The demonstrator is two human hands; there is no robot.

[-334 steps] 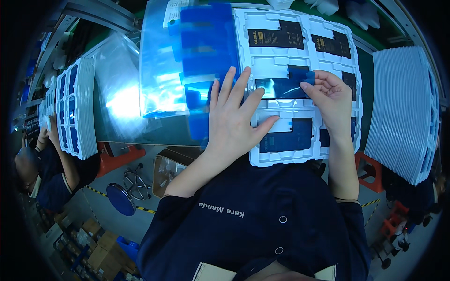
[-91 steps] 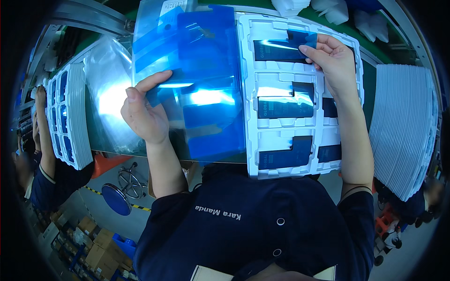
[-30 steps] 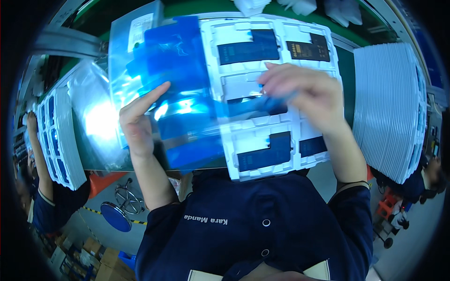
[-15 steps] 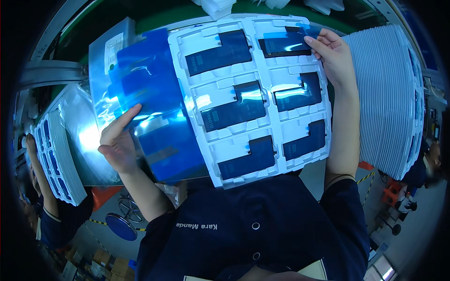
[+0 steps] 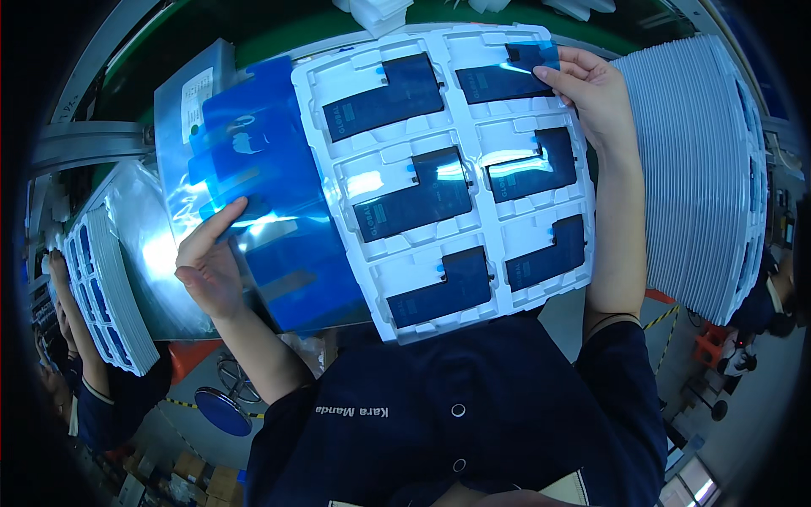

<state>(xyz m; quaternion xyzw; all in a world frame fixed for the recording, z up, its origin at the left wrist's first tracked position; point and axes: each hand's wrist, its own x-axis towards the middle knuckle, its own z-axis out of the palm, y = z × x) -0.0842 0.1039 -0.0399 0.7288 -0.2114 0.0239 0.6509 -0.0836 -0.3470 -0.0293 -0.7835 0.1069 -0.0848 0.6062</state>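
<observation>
A white plastic tray (image 5: 456, 127) lies tilted before me, its pockets holding several black L-shaped flat battery packs (image 5: 439, 194). At the tray's far right corner my right hand (image 5: 591, 89) pinches a piece of translucent blue film (image 5: 545, 56) between thumb and fingers. That film lies over part of the corner battery pack (image 5: 503, 83); its exact edges are hard to make out. My left hand (image 5: 213, 266) rests at the near-left side of a layered pile of blue film sheets (image 5: 296, 186), index finger stretched onto it, thumb apart, holding nothing.
Tall stacks of white trays stand to the right (image 5: 688, 177) and far left, where another person's arm (image 5: 76, 329) reaches. Beneath the blue film lies a clear plastic bag (image 5: 194, 93) with a white label. White foam pieces (image 5: 376, 13) sit at the back on the green surface (image 5: 304, 21).
My right hand has shifted slightly left with the film, which now covers less of the corner battery pack's left part. The left hand stays nearly in place on the film pile.
</observation>
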